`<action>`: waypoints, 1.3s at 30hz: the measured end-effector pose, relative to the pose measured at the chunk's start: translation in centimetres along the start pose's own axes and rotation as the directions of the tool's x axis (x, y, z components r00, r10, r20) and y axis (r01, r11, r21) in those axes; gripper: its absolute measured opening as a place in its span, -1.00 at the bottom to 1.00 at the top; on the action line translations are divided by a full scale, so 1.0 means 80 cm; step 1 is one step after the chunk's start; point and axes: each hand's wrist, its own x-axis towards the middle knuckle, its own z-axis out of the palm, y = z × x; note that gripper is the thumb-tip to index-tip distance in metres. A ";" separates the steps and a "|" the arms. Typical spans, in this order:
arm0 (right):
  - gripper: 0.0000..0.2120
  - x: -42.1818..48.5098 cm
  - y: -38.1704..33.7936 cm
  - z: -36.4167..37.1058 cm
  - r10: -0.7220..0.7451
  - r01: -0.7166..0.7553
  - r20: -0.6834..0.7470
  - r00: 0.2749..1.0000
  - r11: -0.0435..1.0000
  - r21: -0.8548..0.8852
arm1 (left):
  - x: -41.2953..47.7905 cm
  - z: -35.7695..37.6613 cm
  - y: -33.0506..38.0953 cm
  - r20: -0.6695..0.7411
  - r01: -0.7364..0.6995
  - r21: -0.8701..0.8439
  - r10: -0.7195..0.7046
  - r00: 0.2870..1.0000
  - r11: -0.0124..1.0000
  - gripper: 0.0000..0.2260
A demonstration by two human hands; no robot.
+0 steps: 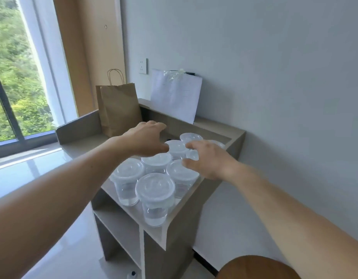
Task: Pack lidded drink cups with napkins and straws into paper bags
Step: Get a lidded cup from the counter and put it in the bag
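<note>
Barely started: both hands over the cups, bag not loaded as far as I can see

The brown paper bag with twisted handles (118, 109) stands upright at the back-left of the small grey-brown wooden desk (214, 125), and I can't see inside it. At least 7 clear plastic cups with flat clear lids (155, 187) sit bunched on the desktop in front of it, none lifted. The left hand (146, 138) hovers over the back of the bunch, near the bag, with fingers loosely spread and holding nothing. The right hand (207, 161) is over the right-side cups, fingers half bent like it's about to grab 1. It's a bit blurry, but it doesn't look closed on anything. I can't spot napkins or straws. A white flat sheet (175, 95) leans on the wall. I reckon pretty much all the packing is left.
</note>
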 end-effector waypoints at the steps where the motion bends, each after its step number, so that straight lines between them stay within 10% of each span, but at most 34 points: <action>1: -0.45 0.014 -0.019 0.010 -0.039 0.039 0.029 0.999 0.999 -0.008 | -0.003 -0.001 -0.023 0.003 0.031 -0.003 -0.031 1.000 1.000 -0.32; 18: -0.05 0.121 -0.153 0.124 -0.151 0.221 0.394 0.907 0.965 -0.139 | -0.068 0.021 -0.221 0.084 0.295 -0.010 -0.293 0.952 0.955 -0.33; 30: -0.15 0.110 -0.138 0.025 -0.189 0.189 -0.028 0.982 0.943 0.273 | -0.036 -0.026 -0.202 -0.074 0.240 -0.042 -0.243 0.967 0.970 -0.38; 39: -0.19 0.005 -0.025 -0.097 0.096 0.013 -0.345 0.934 0.954 0.301 | 0.041 -0.028 -0.059 -0.085 -0.048 -0.031 0.045 0.995 0.998 -0.37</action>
